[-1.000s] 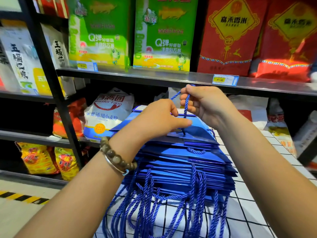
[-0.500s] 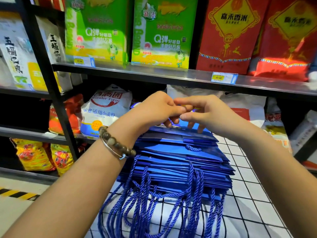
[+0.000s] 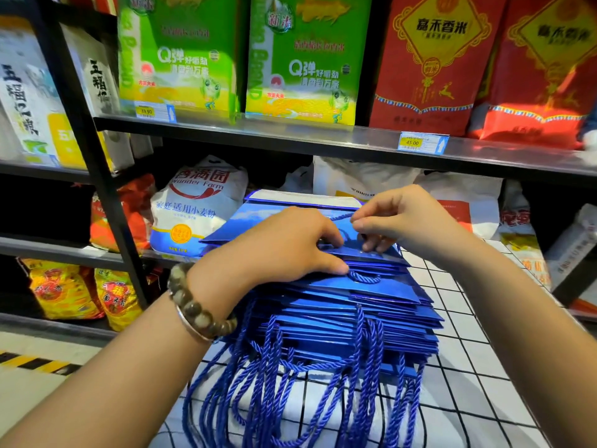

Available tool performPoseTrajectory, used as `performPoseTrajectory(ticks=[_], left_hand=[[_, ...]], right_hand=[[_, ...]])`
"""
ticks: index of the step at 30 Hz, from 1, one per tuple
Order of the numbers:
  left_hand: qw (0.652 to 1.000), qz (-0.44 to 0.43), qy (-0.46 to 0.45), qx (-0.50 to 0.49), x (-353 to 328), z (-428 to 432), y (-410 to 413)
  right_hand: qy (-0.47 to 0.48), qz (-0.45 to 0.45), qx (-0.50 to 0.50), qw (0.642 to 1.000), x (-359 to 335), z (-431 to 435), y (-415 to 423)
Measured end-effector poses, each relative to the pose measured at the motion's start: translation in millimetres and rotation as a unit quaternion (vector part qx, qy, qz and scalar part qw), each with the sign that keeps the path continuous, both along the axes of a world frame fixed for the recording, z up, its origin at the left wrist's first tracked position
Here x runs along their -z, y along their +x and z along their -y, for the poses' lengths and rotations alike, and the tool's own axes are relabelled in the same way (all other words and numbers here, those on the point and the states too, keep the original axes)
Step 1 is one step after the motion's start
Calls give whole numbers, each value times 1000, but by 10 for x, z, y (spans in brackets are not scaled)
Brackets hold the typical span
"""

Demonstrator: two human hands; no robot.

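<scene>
A stack of flat blue paper gift bags [image 3: 349, 305] lies on a white tiled surface [image 3: 465, 360], with several blue rope handles [image 3: 290, 392] hanging over its near edge. My left hand [image 3: 287, 244], a bead bracelet on its wrist, lies on the top bag; its thumb presses beside a small rope loop [image 3: 363, 278] and its fingers curl down onto the bag. My right hand [image 3: 397, 221] pinches a blue rope [image 3: 342, 217] of the top bag between thumb and forefinger. The rope's far end is hidden by the fingers.
A black metal shelf [image 3: 290, 137] stands just behind the stack, with green rice packs [image 3: 303, 59] and red rice packs [image 3: 433, 59] on top and a white flour sack [image 3: 197, 205] below. Yellow bags [image 3: 64, 292] sit low left. The floor [image 3: 38, 367] shows a striped hazard line.
One second ago my right hand held a rope pulled up above the stack. It has come down to the top bag and now pinches the rope close to my left hand.
</scene>
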State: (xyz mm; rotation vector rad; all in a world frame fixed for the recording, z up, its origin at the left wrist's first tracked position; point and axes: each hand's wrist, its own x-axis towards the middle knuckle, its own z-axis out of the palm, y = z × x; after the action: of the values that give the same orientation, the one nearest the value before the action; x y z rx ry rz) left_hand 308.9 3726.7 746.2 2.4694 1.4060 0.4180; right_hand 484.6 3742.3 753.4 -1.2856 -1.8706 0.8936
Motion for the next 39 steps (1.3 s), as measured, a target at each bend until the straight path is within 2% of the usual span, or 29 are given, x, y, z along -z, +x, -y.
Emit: performPoseTrajectory(ticks=[6, 10, 18, 25, 29, 31, 35, 39], left_hand=[[999, 30, 29, 8, 46, 32, -104], [998, 36, 53, 12, 72, 36, -128], [996, 53, 65, 25, 116, 12, -143], [995, 83, 58, 17, 127, 0, -149], [994, 102, 46, 10, 129, -10, -130], [991, 115, 73, -8, 131, -15, -119], [985, 116, 117, -60, 92, -29, -103], [984, 58, 147, -87, 85, -32, -5]], right_hand=[[4, 0, 5, 1000, 18, 40, -6], [-9, -31, 4, 999, 60, 30, -11], [-1, 11, -19, 1000, 50, 25, 26], [14, 14, -15, 1000, 88, 8, 17], [9, 78, -14, 997, 100, -9, 13], [15, 131, -23, 991, 79, 1, 52], [-42, 121, -78, 989, -40, 70, 121], [-19, 261, -104, 960, -18, 76, 94]])
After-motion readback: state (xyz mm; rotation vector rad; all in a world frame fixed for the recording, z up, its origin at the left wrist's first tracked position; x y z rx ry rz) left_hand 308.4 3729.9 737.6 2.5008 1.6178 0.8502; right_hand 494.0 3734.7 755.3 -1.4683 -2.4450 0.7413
